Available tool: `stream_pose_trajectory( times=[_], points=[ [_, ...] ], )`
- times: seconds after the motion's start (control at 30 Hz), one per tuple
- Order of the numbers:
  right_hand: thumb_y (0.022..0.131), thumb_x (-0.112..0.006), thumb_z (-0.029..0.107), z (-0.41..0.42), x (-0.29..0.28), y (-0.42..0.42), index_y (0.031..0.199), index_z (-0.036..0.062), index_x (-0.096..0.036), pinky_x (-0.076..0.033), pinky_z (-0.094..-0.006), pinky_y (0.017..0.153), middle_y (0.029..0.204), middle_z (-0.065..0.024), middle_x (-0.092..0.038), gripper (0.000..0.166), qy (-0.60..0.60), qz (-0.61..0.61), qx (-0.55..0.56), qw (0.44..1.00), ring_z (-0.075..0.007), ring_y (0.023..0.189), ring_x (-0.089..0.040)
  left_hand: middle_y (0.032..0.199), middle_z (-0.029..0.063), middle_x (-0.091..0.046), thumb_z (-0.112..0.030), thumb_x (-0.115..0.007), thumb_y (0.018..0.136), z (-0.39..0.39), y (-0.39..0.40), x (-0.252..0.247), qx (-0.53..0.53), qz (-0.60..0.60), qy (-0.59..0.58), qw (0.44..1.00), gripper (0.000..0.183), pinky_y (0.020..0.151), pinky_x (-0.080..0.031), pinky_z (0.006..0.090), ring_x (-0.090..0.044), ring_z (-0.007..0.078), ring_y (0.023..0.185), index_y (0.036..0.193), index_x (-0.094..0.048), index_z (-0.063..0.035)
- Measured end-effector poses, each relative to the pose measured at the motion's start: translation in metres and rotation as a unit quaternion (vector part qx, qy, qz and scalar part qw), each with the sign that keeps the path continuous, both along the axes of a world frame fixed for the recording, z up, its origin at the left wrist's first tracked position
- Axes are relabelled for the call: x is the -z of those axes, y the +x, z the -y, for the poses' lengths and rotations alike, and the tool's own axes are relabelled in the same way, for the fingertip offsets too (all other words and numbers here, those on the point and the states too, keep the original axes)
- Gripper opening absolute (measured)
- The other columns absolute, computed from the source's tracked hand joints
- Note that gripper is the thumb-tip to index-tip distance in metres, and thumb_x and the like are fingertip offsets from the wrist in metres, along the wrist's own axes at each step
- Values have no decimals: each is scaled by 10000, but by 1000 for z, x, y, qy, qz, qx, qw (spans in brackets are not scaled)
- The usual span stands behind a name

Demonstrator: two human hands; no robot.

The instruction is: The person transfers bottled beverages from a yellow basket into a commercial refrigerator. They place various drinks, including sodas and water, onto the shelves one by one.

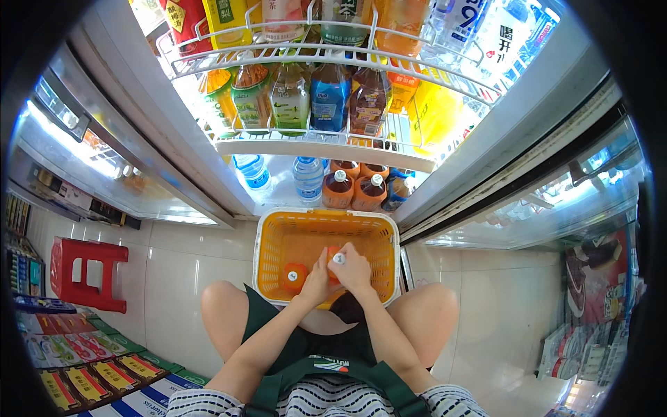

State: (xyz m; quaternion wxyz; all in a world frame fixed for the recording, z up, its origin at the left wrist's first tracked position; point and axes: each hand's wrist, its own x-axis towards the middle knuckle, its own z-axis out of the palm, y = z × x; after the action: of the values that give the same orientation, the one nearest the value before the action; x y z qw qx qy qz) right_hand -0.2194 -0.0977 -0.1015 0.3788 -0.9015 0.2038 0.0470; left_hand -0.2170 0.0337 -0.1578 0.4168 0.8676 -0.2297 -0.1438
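My left hand [316, 282] and my right hand [354, 268] are together over a yellow plastic basket [259, 250] with a white rim. Both hold one orange-labelled bottle [339, 258], its white cap showing above my right fingers; most of its body is hidden by the hands. Another orange bottle [293, 277] with a white cap stands in the basket, to the left of my left hand. Just beyond the basket, on the bottom of an open drinks cooler, stand several dark drink bottles with orange labels [338, 189] and clear water bottles [308, 178].
A white wire shelf [323, 148] of drink bottles spans above the cooler's bottom. Glass doors stand on both sides, the left door [156, 156] and the right door [521, 208]. A red plastic stool [88, 299] is on the tiled floor at left. Boxed goods [109, 375] lie lower left.
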Motion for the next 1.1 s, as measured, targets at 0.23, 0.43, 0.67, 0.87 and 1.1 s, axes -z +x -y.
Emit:
stream_pose_trajectory(
  times=[0.23,0.43,0.67,0.87,1.1],
  points=[
    [718,-721,194,39,-160,19,897,64,-514,-509,-406,639,761,-141,-646,303,20,302,46,952,-339,709,-648,1446,238,-328,-35,-758,718,61,52,-152,13,151,-208,966,1002,1020,-409,456,-380,431,1291,1487,-115,-24],
    [731,-734,153,70,-223,42,928,82,-538,-510,-347,631,798,-114,-628,287,-58,469,8,881,-286,685,-632,1441,247,-314,3,-726,735,119,107,-214,-6,308,-306,901,920,1052,-379,450,-362,441,1302,1472,-177,-22],
    [736,-734,129,97,-202,97,1007,71,-568,-498,-368,719,888,-125,-636,323,-117,513,11,851,-275,812,-609,1382,263,-347,-38,-696,786,157,153,-205,-48,366,-321,872,818,1017,-406,449,-421,434,1229,1456,-227,-13],
    [763,-704,133,97,-195,141,1020,64,-601,-443,-458,944,1030,-123,-644,286,-151,652,67,740,-351,987,-581,1230,224,-445,-45,-654,810,162,162,-209,-75,353,-316,877,766,933,-416,422,-458,377,1111,1458,-248,-15],
    [780,-667,86,118,-158,186,967,45,-599,-438,-415,973,1103,-128,-651,204,14,663,85,744,-353,1094,-579,1135,215,-448,42,-627,790,163,170,-190,-84,310,-261,910,734,900,-413,408,-477,366,1049,1447,-305,-27]
  ],
)
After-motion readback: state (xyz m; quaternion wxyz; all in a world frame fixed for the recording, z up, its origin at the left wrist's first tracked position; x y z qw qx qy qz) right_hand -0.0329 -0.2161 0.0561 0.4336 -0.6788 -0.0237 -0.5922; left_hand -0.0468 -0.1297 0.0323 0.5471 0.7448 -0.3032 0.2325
